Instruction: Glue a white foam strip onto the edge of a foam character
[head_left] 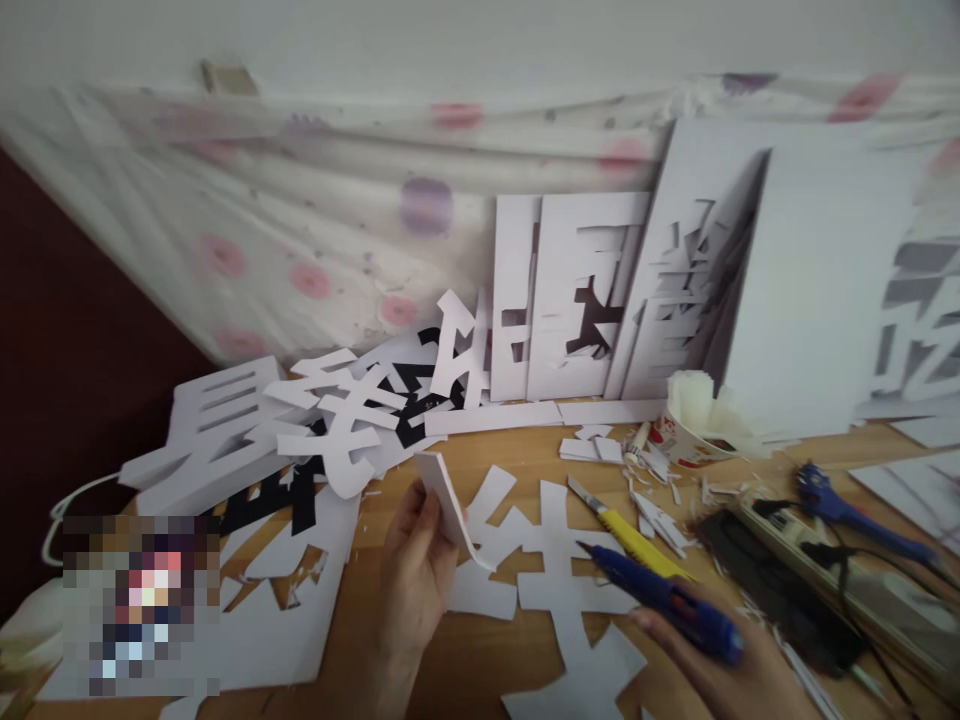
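My left hand (416, 575) pinches a small white foam-board strip (448, 505), holding it upright above the wooden table (480, 455). My right hand (731, 670) grips a blue glue gun (664, 600), its nozzle pointing left toward the strip, a short gap apart. Under both hands lies a large white cut-out character (559, 585) flat on the table. A yellow utility knife (626, 530) rests just beyond the glue gun.
White cut-out characters (330, 420) are piled at the left; cut foam boards (600, 290) lean on the floral cloth at the back. A paper cup with scraps (694, 425), a power strip (840, 560), a second blue glue gun (847, 510) and scraps sit at right.
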